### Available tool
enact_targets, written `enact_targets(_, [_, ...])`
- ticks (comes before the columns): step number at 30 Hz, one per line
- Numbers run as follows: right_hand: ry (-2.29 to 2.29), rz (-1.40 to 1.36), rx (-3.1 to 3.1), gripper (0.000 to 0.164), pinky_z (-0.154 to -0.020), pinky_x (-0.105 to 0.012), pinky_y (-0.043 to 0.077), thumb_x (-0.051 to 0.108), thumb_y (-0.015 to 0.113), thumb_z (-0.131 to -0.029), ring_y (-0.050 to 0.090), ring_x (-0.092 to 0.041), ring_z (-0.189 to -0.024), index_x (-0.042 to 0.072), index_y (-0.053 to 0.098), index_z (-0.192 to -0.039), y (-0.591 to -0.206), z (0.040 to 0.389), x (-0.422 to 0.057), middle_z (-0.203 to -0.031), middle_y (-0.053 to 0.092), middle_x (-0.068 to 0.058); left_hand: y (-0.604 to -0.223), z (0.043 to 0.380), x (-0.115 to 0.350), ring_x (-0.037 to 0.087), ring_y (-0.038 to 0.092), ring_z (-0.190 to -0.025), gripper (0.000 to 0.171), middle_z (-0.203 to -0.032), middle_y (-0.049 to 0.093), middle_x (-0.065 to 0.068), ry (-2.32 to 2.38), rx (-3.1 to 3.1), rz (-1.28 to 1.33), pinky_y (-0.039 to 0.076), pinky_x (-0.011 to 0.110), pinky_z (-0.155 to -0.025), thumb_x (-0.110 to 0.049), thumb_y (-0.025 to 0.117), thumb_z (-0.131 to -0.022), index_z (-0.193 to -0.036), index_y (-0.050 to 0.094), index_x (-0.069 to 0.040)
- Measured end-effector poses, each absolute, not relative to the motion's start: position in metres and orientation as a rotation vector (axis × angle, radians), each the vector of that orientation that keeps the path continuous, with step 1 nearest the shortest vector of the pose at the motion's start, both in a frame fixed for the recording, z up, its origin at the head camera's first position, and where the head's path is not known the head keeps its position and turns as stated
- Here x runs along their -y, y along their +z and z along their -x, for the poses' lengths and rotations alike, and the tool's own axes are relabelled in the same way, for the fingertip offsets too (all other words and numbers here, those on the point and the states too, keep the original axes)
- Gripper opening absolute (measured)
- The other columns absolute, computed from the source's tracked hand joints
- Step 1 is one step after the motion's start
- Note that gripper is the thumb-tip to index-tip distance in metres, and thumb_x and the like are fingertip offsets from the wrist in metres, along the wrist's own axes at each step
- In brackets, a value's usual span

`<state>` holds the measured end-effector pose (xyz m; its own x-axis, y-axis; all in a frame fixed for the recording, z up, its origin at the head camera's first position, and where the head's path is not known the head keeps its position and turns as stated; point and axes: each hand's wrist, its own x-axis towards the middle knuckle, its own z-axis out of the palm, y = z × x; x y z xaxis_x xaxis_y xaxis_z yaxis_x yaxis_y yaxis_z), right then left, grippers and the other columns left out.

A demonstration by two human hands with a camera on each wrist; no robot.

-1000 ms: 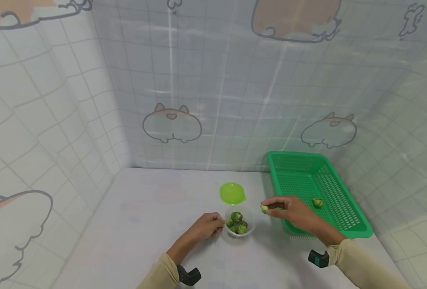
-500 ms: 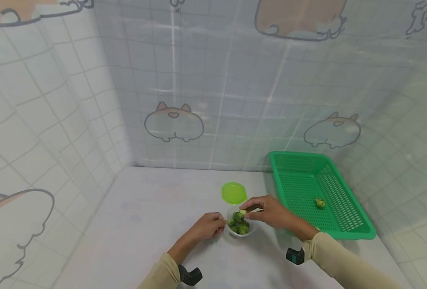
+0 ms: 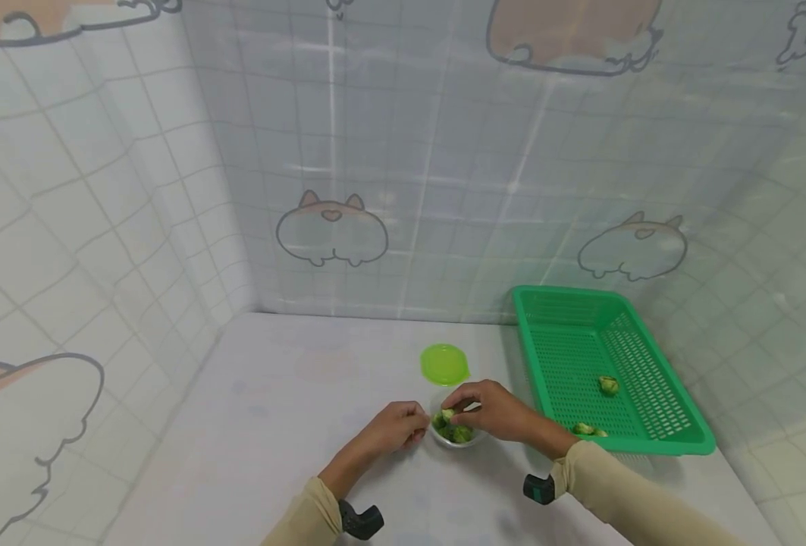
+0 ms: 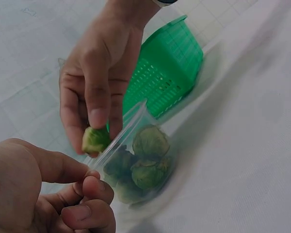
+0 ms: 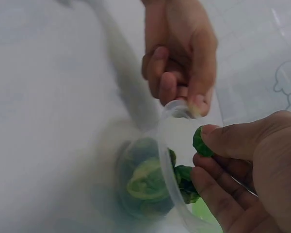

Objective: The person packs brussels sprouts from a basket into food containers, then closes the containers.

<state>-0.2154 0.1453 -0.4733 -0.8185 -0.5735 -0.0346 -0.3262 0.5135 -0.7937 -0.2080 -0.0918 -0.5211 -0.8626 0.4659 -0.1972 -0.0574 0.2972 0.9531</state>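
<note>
A clear plastic tub (image 3: 453, 445) holding several Brussels sprouts (image 4: 151, 141) stands on the white table. My left hand (image 3: 396, 427) pinches its rim between thumb and forefinger, the other fingers curled in. Over the tub's mouth is my right hand (image 3: 500, 412), gripping one more Brussels sprout (image 4: 95, 140) between thumb and fingertips. The right wrist view shows this held sprout (image 5: 202, 143) at the opening, above the sprouts inside. Part of the tub's far side is hidden behind my right fingers in the head view.
Behind the tub lies a bright green lid (image 3: 445, 365). To the right stands a green perforated basket (image 3: 534, 364) with a sprout (image 3: 608, 385) in its middle and others (image 3: 584, 429) near its front wall. Patterned sheeting (image 3: 403, 152) rises behind the table and at both sides.
From beside the basket, my right hand has carried its sprout left to the tub and lowered it to the mouth. My left hand keeps its pinch on the rim.
</note>
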Motion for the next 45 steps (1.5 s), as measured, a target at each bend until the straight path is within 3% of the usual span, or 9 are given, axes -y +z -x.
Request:
enact_targets(6, [-1.168, 0.841, -2.473, 0.023, -0.09, -0.035, 0.055, 0.005, 0.074, -0.09, 0.069, -0.02, -0.1, 0.006, 0.073, -0.112, -0.481, 0.215, -0.142, -0.107, 0.073, -0.005, -0.519, 0.209, 0.091, 0.011, 0.041, -0.053, 0.022, -0.065, 0.053, -0.002, 1.585, -2.128, -0.361, 0.035, 0.025, -0.051, -0.02, 0.058, -0.098, -0.081, 0.061, -0.006])
enact_targets(19, [-1.122, 0.872, -2.487, 0.021, -0.086, -0.026, 0.055, 0.004, 0.074, -0.09, 0.068, -0.018, -0.098, 0.008, 0.073, -0.111, -0.486, 0.212, -0.138, -0.105, 0.072, -0.003, -0.519, 0.209, 0.09, 0.012, 0.042, -0.054, 0.022, -0.066, 0.053, -0.001, 1.604, -2.125, -0.367, 0.035, 0.025, -0.052, -0.02, 0.058, -0.098, -0.081, 0.059, -0.004])
enact_targets(28, [-1.164, 0.846, -2.439, 0.02, -0.087, -0.027, 0.055, 0.004, 0.073, -0.091, 0.069, -0.026, -0.101, 0.005, 0.071, -0.11, -0.486, 0.21, -0.137, -0.105, 0.072, -0.007, -0.52, 0.209, 0.09, 0.012, 0.042, -0.055, 0.021, -0.066, 0.053, -0.001, 1.603, -2.127, -0.371, 0.035, 0.026, -0.053, -0.017, 0.058, -0.097, -0.08, 0.059, -0.005])
enact_targets(37, [-1.17, 0.845, -2.454, 0.021, -0.085, -0.023, 0.054, 0.004, 0.074, -0.09, 0.07, -0.025, -0.1, 0.005, 0.072, -0.111, -0.486, 0.21, -0.14, -0.106, 0.073, -0.007, -0.521, 0.208, 0.09, 0.012, 0.042, -0.055, 0.021, -0.066, 0.053, -0.001, 1.616, -2.122, -0.361, 0.035, 0.025, -0.053, -0.017, 0.058, -0.097, -0.081, 0.059, -0.004])
enact_targets(45, [-1.218, 0.861, -2.5, 0.02, -0.086, -0.028, 0.056, 0.003, 0.073, -0.09, 0.07, -0.025, -0.099, 0.003, 0.073, -0.111, -0.477, 0.208, -0.153, -0.107, 0.073, -0.012, -0.523, 0.208, 0.09, 0.012, 0.043, -0.055, 0.021, -0.066, 0.053, -0.001, 1.61, -2.126, -0.356, 0.036, 0.026, -0.053, -0.019, 0.059, -0.097, -0.082, 0.06, -0.004])
